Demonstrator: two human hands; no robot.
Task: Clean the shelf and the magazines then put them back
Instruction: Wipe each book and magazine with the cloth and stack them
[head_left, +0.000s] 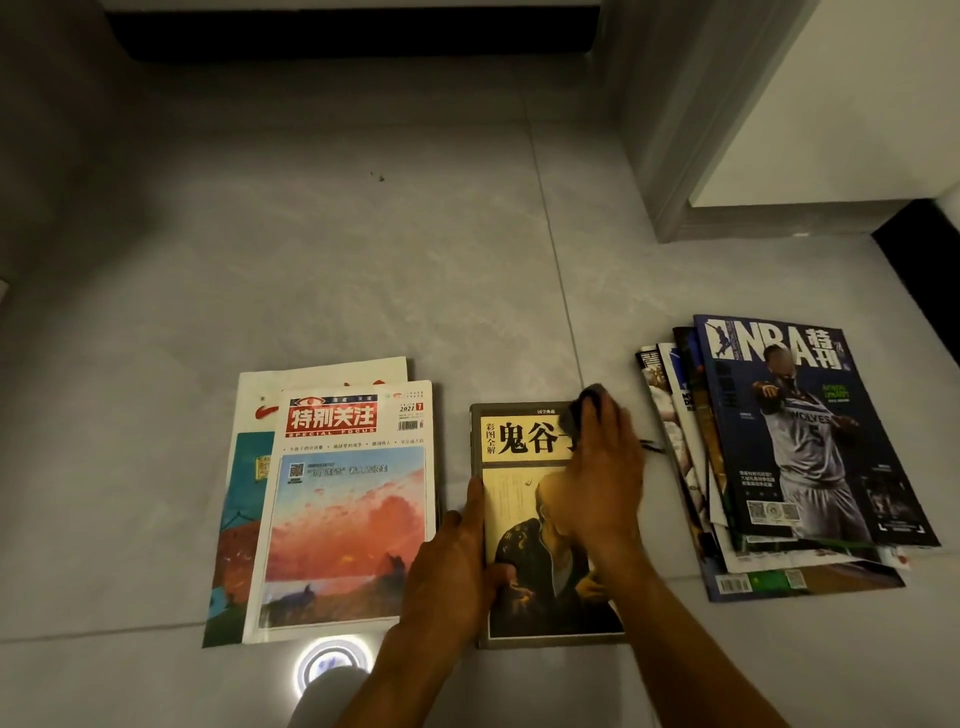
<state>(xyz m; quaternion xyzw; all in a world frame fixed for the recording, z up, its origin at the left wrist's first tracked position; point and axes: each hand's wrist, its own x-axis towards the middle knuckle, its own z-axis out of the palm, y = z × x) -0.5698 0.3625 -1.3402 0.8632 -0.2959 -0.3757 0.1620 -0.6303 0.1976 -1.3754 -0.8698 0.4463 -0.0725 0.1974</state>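
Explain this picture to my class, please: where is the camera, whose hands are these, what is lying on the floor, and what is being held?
There is no machine here. A person wears a camera on the head, so this single picture looks forward and down at that person's own two bare hands.

On the grey tiled floor lie three groups of reading matter. At the left are two magazines, one overlapping the other. In the middle lies a yellow book. At the right is a fanned pile of magazines with a basketball cover on top.

The left hand steadies the book's left edge, thumb on the cover. The right hand presses a dark cloth onto the book's top right corner, apparently wiping it. The shelf itself cannot be clearly made out.
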